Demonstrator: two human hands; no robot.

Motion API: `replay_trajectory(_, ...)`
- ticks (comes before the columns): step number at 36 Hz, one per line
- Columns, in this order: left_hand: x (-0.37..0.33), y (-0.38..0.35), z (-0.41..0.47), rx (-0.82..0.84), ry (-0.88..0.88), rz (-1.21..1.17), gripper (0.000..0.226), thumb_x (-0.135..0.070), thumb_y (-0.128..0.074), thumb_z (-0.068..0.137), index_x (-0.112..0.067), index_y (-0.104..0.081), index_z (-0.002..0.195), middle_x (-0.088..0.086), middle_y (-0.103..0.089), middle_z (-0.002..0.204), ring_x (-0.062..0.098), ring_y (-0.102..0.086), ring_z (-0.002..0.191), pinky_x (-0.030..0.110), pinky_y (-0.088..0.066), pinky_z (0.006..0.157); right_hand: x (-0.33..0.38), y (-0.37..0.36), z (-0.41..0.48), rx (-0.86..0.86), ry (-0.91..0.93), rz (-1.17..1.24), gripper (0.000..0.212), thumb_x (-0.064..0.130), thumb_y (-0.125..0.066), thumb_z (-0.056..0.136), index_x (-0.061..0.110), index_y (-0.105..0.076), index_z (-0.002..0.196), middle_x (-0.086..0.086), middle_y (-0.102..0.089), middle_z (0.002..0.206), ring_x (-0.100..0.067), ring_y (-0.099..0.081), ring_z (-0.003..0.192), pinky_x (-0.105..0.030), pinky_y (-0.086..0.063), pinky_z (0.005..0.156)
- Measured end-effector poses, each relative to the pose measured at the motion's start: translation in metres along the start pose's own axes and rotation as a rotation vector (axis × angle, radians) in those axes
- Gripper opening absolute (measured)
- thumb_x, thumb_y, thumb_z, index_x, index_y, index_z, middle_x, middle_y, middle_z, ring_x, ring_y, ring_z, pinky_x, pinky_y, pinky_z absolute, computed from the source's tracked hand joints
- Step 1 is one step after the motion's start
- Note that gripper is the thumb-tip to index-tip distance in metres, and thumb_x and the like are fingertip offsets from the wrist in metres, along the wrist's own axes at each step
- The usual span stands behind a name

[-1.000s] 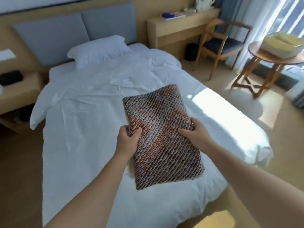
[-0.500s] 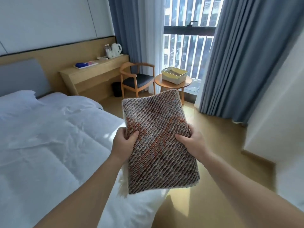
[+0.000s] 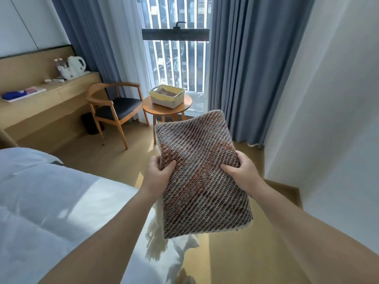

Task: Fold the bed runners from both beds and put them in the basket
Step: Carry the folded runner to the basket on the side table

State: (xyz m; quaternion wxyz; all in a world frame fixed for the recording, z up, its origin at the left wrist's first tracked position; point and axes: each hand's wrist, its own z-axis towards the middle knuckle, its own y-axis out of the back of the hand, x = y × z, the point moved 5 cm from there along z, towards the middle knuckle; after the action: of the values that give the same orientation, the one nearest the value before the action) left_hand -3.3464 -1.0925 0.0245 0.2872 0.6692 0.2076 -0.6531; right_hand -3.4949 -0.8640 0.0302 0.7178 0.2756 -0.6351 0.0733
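A folded bed runner (image 3: pixel 201 173), woven in brown, grey and orange, is held flat in the air in front of me. My left hand (image 3: pixel 158 173) grips its left edge and my right hand (image 3: pixel 242 171) grips its right edge, thumbs on top. A pale yellow basket (image 3: pixel 166 96) stands on a small round wooden table (image 3: pixel 151 107) by the window, ahead and beyond the runner. Some patterned fabric shows inside the basket. The white bed (image 3: pixel 51 201) lies at my lower left.
A wooden chair (image 3: pixel 114 107) with a dark seat stands left of the round table. A long wooden desk (image 3: pixel 47 99) with a kettle runs along the left wall, a dark bin below it. Blue curtains (image 3: pixel 242 68) flank the window; a white wall (image 3: pixel 328 119) is at right.
My view has swung from the bed to the right, toward the window and the basket. Both hands keep the same grip on the folded runner, which now hangs over the floor beside the bed.
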Motion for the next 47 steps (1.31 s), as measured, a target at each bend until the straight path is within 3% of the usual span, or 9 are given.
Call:
replay_trajectory(6, 0.007, -0.044, 0.099, 0.057, 0.026, -0.067, 0.035, -0.05, -0.075, 0.065, -0.035, -0.057, 0.091, -0.01, -0.073, 0.089, 0.013, -0.071, 0.082, 0.035, -0.056, 0.072, -0.017, 0.016, 0.092, -0.056, -0.045, -0.003, 0.041, 0.032, -0.073, 0.08, 0.036, -0.051, 0.114, 0.02, -0.061, 0.105, 0.003, -0.059, 0.092, -0.014, -0.043, 0.071)
replay_trajectory(11, 0.0, -0.08, 0.188, 0.127, 0.061, -0.065, 0.042, -0.046, -0.074, 0.07, -0.026, -0.054, 0.1, 0.003, -0.071, 0.097, 0.021, -0.07, 0.087, 0.048, -0.056, 0.081, -0.021, 0.033, 0.171, -0.108, -0.062, 0.007, 0.038, 0.03, -0.073, 0.081, 0.041, -0.05, 0.11, 0.023, -0.062, 0.102, 0.007, -0.059, 0.088, -0.013, -0.043, 0.068)
replay_trajectory(16, -0.006, -0.113, 0.252, 0.144, 0.055, -0.051, 0.026, -0.029, -0.071, 0.084, -0.021, -0.053, 0.101, 0.004, -0.071, 0.095, 0.018, -0.071, 0.083, 0.043, -0.058, 0.077, -0.034, 0.048, 0.24, -0.102, -0.072, 0.031, 0.044, 0.028, -0.073, 0.082, 0.032, -0.051, 0.12, 0.017, -0.061, 0.107, 0.0, -0.058, 0.096, -0.021, -0.044, 0.076)
replay_trajectory(19, -0.011, -0.138, 0.297, 0.141, 0.038, -0.068, 0.021, -0.021, -0.067, 0.088, -0.018, -0.051, 0.101, 0.008, -0.069, 0.098, 0.015, -0.071, 0.081, 0.03, -0.057, 0.066, -0.041, 0.06, 0.293, -0.098, -0.061, 0.025, 0.045, 0.028, -0.073, 0.082, 0.028, -0.052, 0.122, 0.014, -0.062, 0.108, -0.003, -0.059, 0.097, -0.022, -0.045, 0.077)
replay_trajectory(28, -0.006, -0.206, 0.431, -0.004, 0.0, -0.068, 0.018, -0.013, -0.065, 0.09, -0.018, -0.049, 0.097, 0.0, -0.067, 0.096, 0.001, -0.068, 0.078, 0.015, -0.052, 0.06, -0.074, 0.082, 0.475, 0.024, -0.007, 0.101, 0.037, 0.016, -0.072, 0.084, 0.027, -0.054, 0.114, 0.015, -0.063, 0.1, 0.016, -0.06, 0.077, -0.003, -0.045, 0.055)
replay_trajectory(31, -0.018, -0.222, 0.475, -0.064, -0.008, -0.068, 0.02, -0.015, -0.065, 0.089, -0.021, -0.049, 0.1, 0.0, -0.067, 0.101, 0.007, -0.068, 0.088, 0.024, -0.055, 0.072, -0.071, 0.088, 0.536, 0.097, -0.007, 0.126, 0.037, 0.017, -0.071, 0.085, 0.028, -0.053, 0.116, 0.014, -0.064, 0.101, 0.01, -0.063, 0.081, -0.007, -0.048, 0.058)
replay_trajectory(34, -0.032, -0.232, 0.518, -0.127, -0.018, -0.051, 0.023, -0.019, -0.066, 0.088, -0.022, -0.048, 0.101, 0.005, -0.066, 0.106, 0.017, -0.066, 0.097, 0.038, -0.053, 0.083, -0.062, 0.096, 0.595, 0.15, -0.009, 0.154, 0.045, 0.02, -0.072, 0.084, 0.024, -0.052, 0.125, 0.008, -0.066, 0.108, -0.005, -0.065, 0.093, -0.023, -0.055, 0.075)
replay_trajectory(39, -0.05, -0.243, 0.582, -0.223, -0.057, -0.01, 0.022, -0.021, -0.067, 0.088, -0.023, -0.049, 0.1, 0.002, -0.066, 0.106, 0.012, -0.066, 0.095, 0.031, -0.052, 0.079, -0.047, 0.098, 0.681, 0.226, 0.025, 0.169, 0.045, 0.021, -0.072, 0.084, 0.023, -0.052, 0.125, 0.01, -0.067, 0.104, 0.002, -0.067, 0.084, -0.014, -0.053, 0.062)
replay_trajectory(47, -0.048, -0.249, 0.68, -0.285, -0.066, -0.021, 0.018, -0.02, -0.066, 0.089, -0.022, -0.05, 0.098, -0.001, -0.067, 0.097, 0.004, -0.068, 0.08, 0.02, -0.052, 0.065, -0.048, 0.074, 0.796, 0.274, 0.041, 0.123, 0.047, 0.024, -0.073, 0.083, 0.025, -0.053, 0.125, 0.011, -0.068, 0.105, -0.003, -0.067, 0.09, -0.024, -0.054, 0.074)
